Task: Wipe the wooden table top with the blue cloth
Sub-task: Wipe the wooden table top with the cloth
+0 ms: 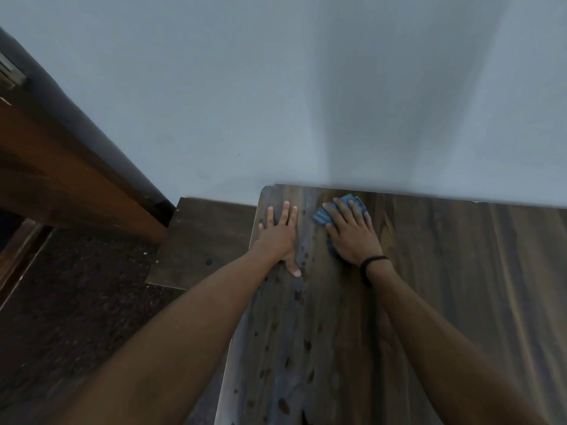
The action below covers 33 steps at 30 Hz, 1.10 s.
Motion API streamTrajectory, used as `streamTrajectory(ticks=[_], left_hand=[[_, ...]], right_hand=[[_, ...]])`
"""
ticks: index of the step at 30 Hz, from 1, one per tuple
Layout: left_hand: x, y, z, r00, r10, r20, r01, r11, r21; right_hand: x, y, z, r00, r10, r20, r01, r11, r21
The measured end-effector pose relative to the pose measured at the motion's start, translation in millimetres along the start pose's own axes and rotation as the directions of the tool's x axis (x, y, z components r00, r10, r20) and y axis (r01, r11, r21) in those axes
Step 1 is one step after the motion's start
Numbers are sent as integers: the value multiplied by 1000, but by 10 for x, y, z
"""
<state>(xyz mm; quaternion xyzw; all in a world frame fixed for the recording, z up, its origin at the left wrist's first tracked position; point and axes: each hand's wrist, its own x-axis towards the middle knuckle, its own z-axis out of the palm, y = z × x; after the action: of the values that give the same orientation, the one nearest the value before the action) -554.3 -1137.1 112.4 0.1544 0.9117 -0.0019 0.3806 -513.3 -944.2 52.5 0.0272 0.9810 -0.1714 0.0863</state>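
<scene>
No legible text, label, brand, number or sign in view. On dark wooden table top [445, 286]: grain and dark spots only, no print. On crumpled blue cloth [322, 216]: no tag or logo visible. On thin black wristband [372, 261] at right wrist: no marking legible. On pale metal plate [9, 73] at far left edge: too blurred to read.
</scene>
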Motion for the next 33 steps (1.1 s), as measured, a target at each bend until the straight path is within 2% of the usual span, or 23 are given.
streamTrajectory(ticks=[4, 9, 14, 18, 23, 26, 29, 33], left_hand=[[-14, -12, 13, 1000, 6, -22, -6, 1000, -12], [9, -7, 8, 1000, -6, 5, 6, 1000, 9], [41, -22, 5, 1000, -6, -7, 6, 1000, 25], [10, -77, 32, 1000, 26, 5, -26, 998, 52], [-119, -216, 104, 991, 72, 109, -84, 990, 112], [-223, -244, 281, 993, 81, 88, -95, 982, 161], [-246, -238, 318, 993, 113, 38, -117, 981, 156], [-253, -214, 294, 994, 102, 36, -107, 981, 162]], right_hand=[[491, -88, -151, 994, 112, 17, -113, 992, 55], [-22, -80, 75, 999, -37, -17, 37, 999, -8], [-114, -104, 45, 994, 107, -21, -106, 994, 36], [-695, -215, 228, 999, -30, -26, 30, 1000, 0], [-859, -167, 213, 994, 111, -14, -111, 993, 46], [-1145, -433, 330, 999, 26, -19, -26, 999, -25], [-1498, -337, 331, 999, -33, 41, 35, 998, -53], [-956, -208, 124, 994, 112, 21, -112, 993, 27]])
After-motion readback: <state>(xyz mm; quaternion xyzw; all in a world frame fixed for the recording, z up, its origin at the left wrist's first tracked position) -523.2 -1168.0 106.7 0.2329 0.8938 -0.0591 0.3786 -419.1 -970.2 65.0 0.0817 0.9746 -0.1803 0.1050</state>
